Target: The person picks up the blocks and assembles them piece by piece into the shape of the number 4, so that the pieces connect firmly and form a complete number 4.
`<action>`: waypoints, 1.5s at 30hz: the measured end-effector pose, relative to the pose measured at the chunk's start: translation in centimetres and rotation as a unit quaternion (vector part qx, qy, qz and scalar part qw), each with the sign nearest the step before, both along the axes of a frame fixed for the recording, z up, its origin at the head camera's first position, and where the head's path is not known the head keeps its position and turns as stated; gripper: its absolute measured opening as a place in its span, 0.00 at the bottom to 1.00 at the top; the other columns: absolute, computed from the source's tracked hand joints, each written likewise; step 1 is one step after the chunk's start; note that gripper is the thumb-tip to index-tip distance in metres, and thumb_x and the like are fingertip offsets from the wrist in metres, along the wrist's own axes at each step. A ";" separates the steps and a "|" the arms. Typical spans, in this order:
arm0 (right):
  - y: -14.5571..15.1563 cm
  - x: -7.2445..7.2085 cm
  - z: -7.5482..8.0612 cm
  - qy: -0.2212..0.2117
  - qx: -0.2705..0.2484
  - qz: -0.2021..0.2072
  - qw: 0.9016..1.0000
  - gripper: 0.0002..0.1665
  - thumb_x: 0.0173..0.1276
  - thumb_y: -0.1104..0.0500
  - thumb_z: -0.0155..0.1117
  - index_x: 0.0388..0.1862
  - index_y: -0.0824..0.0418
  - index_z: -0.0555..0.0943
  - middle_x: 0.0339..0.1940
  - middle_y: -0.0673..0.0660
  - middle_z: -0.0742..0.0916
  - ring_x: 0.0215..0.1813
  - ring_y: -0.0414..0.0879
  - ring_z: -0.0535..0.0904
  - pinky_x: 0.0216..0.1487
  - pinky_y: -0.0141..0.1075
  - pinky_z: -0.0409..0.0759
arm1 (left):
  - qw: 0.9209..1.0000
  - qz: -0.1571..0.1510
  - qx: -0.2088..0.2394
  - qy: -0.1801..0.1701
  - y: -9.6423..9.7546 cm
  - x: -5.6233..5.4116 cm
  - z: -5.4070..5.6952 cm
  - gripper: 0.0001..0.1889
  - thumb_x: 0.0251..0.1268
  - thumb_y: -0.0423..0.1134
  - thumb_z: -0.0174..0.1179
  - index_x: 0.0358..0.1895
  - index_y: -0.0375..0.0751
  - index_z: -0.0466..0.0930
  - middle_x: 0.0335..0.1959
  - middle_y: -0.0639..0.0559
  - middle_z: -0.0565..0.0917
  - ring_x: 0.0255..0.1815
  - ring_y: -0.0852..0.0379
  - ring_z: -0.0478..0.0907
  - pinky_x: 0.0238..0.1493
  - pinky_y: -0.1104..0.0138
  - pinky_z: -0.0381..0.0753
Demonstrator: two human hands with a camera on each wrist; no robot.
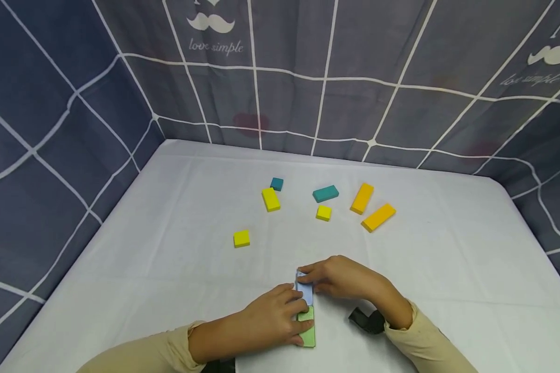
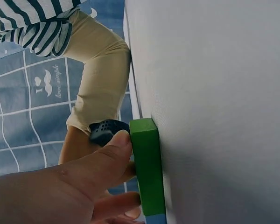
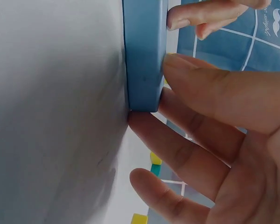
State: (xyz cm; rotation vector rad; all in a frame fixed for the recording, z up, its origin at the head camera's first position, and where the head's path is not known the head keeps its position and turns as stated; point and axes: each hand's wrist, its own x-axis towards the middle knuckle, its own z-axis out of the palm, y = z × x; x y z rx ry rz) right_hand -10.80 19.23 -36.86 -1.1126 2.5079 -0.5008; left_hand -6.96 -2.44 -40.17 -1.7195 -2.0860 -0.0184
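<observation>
A light green block [image 1: 308, 334] and a light blue block [image 1: 306, 294] lie end to end in one line near the front of the white table. My left hand [image 1: 275, 316] grips the green block, its thumb at the near end and its other fingers bent over the row as far as the blue block. Around the far part of the blue block, my right hand [image 1: 343, 277] holds on with its thumb at the side and a fingertip against the far end. The right wrist view shows this blue end [image 3: 143, 70] closely; the left wrist view shows the green side [image 2: 147, 168].
Farther back lie yellow blocks [image 1: 271, 200], teal blocks [image 1: 325, 194] and two orange blocks [image 1: 378, 217]. One small yellow block [image 1: 241, 239] sits nearer, left of centre. A dark gridded curtain [image 1: 289, 98] surrounds the table [image 1: 448, 248]. A black wrist device [image 1: 367, 320] is by the right sleeve.
</observation>
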 end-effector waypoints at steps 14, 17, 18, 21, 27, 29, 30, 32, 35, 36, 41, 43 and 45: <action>-0.3 -1.2 0.2 -0.001 -0.003 0.025 1.000 0.16 0.60 0.59 0.63 0.49 0.50 0.82 0.50 0.48 0.84 0.51 0.40 0.80 0.49 0.33 0.78 | 1.000 0.011 -0.011 0.016 0.1 -0.1 -0.1 0.16 0.56 0.63 0.52 0.44 0.68 0.82 0.49 0.60 0.81 0.49 0.59 0.76 0.56 0.60 0.70; -0.1 -1.1 0.2 -0.003 -0.006 0.018 1.000 0.17 0.60 0.59 0.63 0.49 0.51 0.82 0.50 0.47 0.84 0.51 0.41 0.80 0.49 0.34 0.78 | 1.000 0.006 -0.004 0.018 0.1 -0.1 -0.1 0.16 0.56 0.63 0.52 0.43 0.67 0.82 0.49 0.60 0.81 0.48 0.59 0.76 0.56 0.61 0.71; -0.1 -1.1 0.2 -0.006 -0.009 0.016 1.000 0.16 0.60 0.58 0.63 0.49 0.51 0.82 0.50 0.47 0.84 0.51 0.40 0.80 0.49 0.34 0.78 | 1.000 0.006 -0.002 0.019 0.1 -0.1 -0.1 0.16 0.56 0.63 0.52 0.43 0.67 0.82 0.49 0.60 0.81 0.48 0.59 0.76 0.55 0.61 0.71; -0.2 -1.3 0.1 -0.019 -0.014 0.005 1.000 0.18 0.60 0.57 0.64 0.50 0.53 0.81 0.48 0.47 0.85 0.49 0.37 0.80 0.49 0.33 0.78 | 1.000 0.007 0.002 0.019 0.1 0.0 0.0 0.15 0.56 0.63 0.53 0.42 0.67 0.82 0.49 0.59 0.81 0.48 0.58 0.76 0.54 0.61 0.72; 0.3 -2.3 0.3 -0.026 -0.039 -0.037 0.998 0.23 0.62 0.55 0.61 0.57 0.57 0.76 0.51 0.50 0.84 0.52 0.40 0.79 0.53 0.37 0.76 | 1.000 0.010 -0.016 0.006 0.0 0.0 0.2 0.15 0.58 0.62 0.51 0.43 0.67 0.82 0.50 0.59 0.80 0.48 0.58 0.76 0.53 0.62 0.73; 0.9 -2.8 0.4 0.000 -0.058 -0.069 0.996 0.23 0.62 0.56 0.61 0.57 0.59 0.76 0.52 0.52 0.83 0.54 0.44 0.79 0.53 0.40 0.76 | 1.000 0.010 -0.026 0.000 0.0 -0.1 0.4 0.15 0.59 0.61 0.50 0.44 0.67 0.81 0.51 0.58 0.80 0.48 0.58 0.76 0.53 0.62 0.73; 1.3 -3.0 0.5 0.020 -0.065 -0.091 0.994 0.23 0.62 0.57 0.61 0.57 0.60 0.76 0.52 0.53 0.83 0.54 0.46 0.78 0.54 0.42 0.76 | 0.999 0.010 -0.032 -0.003 0.0 -0.1 0.4 0.15 0.60 0.61 0.50 0.44 0.67 0.81 0.51 0.58 0.80 0.48 0.58 0.76 0.53 0.62 0.73; 2.2 -3.5 0.4 0.048 -0.077 -0.139 0.986 0.24 0.62 0.58 0.62 0.58 0.60 0.75 0.54 0.55 0.81 0.57 0.50 0.77 0.55 0.45 0.74 | 0.999 0.009 -0.038 -0.008 0.0 -0.1 0.5 0.15 0.61 0.61 0.49 0.45 0.67 0.81 0.51 0.58 0.80 0.48 0.58 0.76 0.52 0.63 0.73; 3.4 -4.2 0.0 0.078 -0.073 -0.197 0.975 0.26 0.61 0.57 0.62 0.59 0.61 0.74 0.58 0.60 0.79 0.62 0.57 0.71 0.59 0.51 0.69 | 0.999 0.006 -0.037 -0.005 0.0 -0.1 0.4 0.15 0.61 0.61 0.49 0.45 0.67 0.81 0.51 0.58 0.80 0.48 0.58 0.76 0.52 0.64 0.74; 3.6 -4.4 -0.2 0.082 -0.071 -0.209 0.972 0.26 0.61 0.57 0.63 0.59 0.62 0.73 0.59 0.61 0.78 0.63 0.59 0.69 0.60 0.53 0.68 | 0.999 0.005 -0.035 -0.004 0.1 -0.1 0.4 0.15 0.60 0.61 0.49 0.45 0.67 0.81 0.51 0.59 0.80 0.48 0.59 0.76 0.51 0.64 0.74; 4.0 -5.3 -1.1 0.089 -0.050 -0.229 0.968 0.33 0.60 0.55 0.63 0.63 0.64 0.68 0.64 0.64 0.71 0.68 0.64 0.59 0.64 0.56 0.61 | 0.999 0.005 -0.037 -0.006 0.0 -0.1 0.3 0.15 0.61 0.61 0.49 0.45 0.67 0.81 0.51 0.58 0.80 0.48 0.58 0.76 0.51 0.64 0.74; 4.1 -5.5 -1.3 0.092 -0.037 -0.233 0.967 0.36 0.60 0.54 0.64 0.65 0.64 0.66 0.66 0.65 0.69 0.69 0.65 0.57 0.64 0.57 0.60 | 0.999 0.007 -0.041 -0.010 0.0 -0.2 0.3 0.16 0.62 0.61 0.48 0.46 0.67 0.81 0.52 0.58 0.80 0.49 0.58 0.76 0.51 0.64 0.74; 4.0 -5.6 -1.5 0.089 -0.022 -0.236 0.967 0.36 0.60 0.53 0.64 0.65 0.64 0.66 0.66 0.64 0.69 0.69 0.65 0.56 0.65 0.57 0.59 | 0.999 0.007 -0.040 -0.012 -0.1 -0.2 0.4 0.16 0.62 0.61 0.48 0.46 0.67 0.81 0.52 0.58 0.80 0.49 0.58 0.76 0.51 0.64 0.74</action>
